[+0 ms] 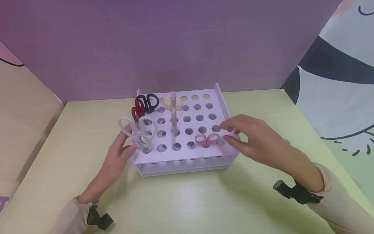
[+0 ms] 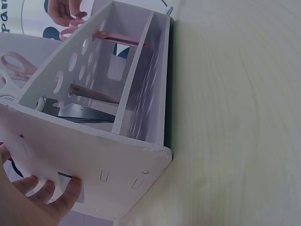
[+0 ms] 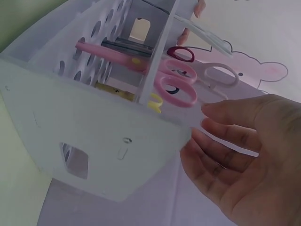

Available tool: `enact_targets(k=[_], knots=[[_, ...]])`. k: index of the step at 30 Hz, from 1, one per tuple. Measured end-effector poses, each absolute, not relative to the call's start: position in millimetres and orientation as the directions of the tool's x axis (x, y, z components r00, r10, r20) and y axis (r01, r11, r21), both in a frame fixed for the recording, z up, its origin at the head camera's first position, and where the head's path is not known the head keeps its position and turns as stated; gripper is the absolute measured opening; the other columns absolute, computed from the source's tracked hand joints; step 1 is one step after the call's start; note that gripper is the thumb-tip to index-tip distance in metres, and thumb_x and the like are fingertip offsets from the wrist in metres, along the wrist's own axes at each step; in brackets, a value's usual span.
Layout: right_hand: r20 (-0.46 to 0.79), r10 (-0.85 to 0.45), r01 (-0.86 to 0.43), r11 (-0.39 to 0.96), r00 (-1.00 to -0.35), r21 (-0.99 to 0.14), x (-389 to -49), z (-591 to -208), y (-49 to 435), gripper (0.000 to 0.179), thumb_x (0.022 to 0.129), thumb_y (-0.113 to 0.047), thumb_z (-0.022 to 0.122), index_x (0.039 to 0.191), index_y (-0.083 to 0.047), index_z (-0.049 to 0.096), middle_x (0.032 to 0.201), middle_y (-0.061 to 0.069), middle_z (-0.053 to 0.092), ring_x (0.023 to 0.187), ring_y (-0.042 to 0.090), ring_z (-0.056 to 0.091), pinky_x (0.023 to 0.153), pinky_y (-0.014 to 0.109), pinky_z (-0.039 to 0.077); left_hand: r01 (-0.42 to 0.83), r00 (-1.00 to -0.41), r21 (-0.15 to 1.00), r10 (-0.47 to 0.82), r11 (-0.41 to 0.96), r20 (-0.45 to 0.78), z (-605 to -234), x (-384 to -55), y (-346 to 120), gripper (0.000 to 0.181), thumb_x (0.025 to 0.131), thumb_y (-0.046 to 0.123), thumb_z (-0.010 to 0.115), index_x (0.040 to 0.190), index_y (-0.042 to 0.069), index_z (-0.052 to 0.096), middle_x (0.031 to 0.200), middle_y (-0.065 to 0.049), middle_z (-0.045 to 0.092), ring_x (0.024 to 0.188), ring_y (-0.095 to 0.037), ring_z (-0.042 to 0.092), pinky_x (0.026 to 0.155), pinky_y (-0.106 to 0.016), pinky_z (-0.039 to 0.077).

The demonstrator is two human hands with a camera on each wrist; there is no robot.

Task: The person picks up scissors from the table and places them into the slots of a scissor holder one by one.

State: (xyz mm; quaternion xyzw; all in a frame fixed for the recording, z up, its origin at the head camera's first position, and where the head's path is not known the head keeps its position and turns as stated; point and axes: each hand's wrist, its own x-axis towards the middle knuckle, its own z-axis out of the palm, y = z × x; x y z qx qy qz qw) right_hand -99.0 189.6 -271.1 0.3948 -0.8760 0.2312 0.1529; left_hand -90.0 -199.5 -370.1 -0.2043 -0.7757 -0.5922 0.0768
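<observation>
A white rack (image 1: 184,156) with rows of round holes stands on the table. My left hand (image 1: 115,159) touches its left side panel, fingertips by the slot in the left wrist view. White scissors (image 1: 141,131) stand upright at the front left corner. Pink scissors (image 1: 206,139) sit in the front row on the right. My right hand (image 1: 258,139) is at the rack's right edge, fingers loosely bent and apart from the pink handles, holding nothing. Pale pink scissors (image 1: 174,113) rise edge-on from a middle hole. Red scissors (image 1: 138,110), black scissors (image 1: 148,102) and yellow scissors (image 1: 168,103) stand farther back.
A small light-blue object (image 1: 287,141) lies on the table, mostly hidden behind the right forearm. Behind the rack rises a purple-grey panel (image 1: 175,48). The pale wooden table (image 1: 181,208) extends in front. A printed cartoon surface (image 1: 336,100) stands at the right.
</observation>
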Motion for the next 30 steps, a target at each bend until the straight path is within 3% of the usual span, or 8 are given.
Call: enact_targets(k=[13, 23, 30], knots=[[0.527, -0.563, -0.754, 0.597, -0.637, -0.273, -93.2, -269.7, 216.3, 0.038, 0.074, 0.003, 0.081, 0.107, -0.01, 0.07, 0.103, -0.004, 0.071, 0.086, 0.004, 0.061, 0.073, 0.012, 0.05, 0.402, -0.909, 0.888, 0.217, 0.226, 0.356, -371.1, -90.3, -199.1, 0.061, 0.101, 0.003, 0.048, 0.157, 0.018, 0.03, 0.16, -0.008, 0.031, 0.141, -0.014, 0.033, 0.099, -0.016, 0.046], [0.547, -0.506, -0.71, 0.655, -0.667, -0.259, -90.9, -278.1, 235.9, 0.041, 0.073, 0.003, 0.081, 0.109, -0.013, 0.07, 0.104, -0.006, 0.071, 0.08, 0.004, 0.062, 0.061, 0.013, 0.046, 0.404, -0.908, 0.885, 0.217, 0.23, 0.358, -371.2, -90.3, -198.2, 0.062, 0.1, 0.003, 0.048, 0.157, 0.02, 0.031, 0.16, -0.007, 0.032, 0.141, -0.014, 0.034, 0.099, -0.017, 0.046], [0.559, -0.47, -0.688, 0.671, -0.683, -0.276, -93.7, -287.2, 247.5, 0.042, 0.072, 0.005, 0.081, 0.109, -0.009, 0.07, 0.097, -0.007, 0.071, 0.078, 0.001, 0.064, 0.071, 0.01, 0.049, 0.407, -0.907, 0.884, 0.217, 0.23, 0.362, -371.3, -90.2, -198.8, 0.062, 0.1, 0.003, 0.048, 0.157, 0.017, 0.03, 0.159, -0.002, 0.032, 0.142, -0.016, 0.032, 0.099, -0.017, 0.046]])
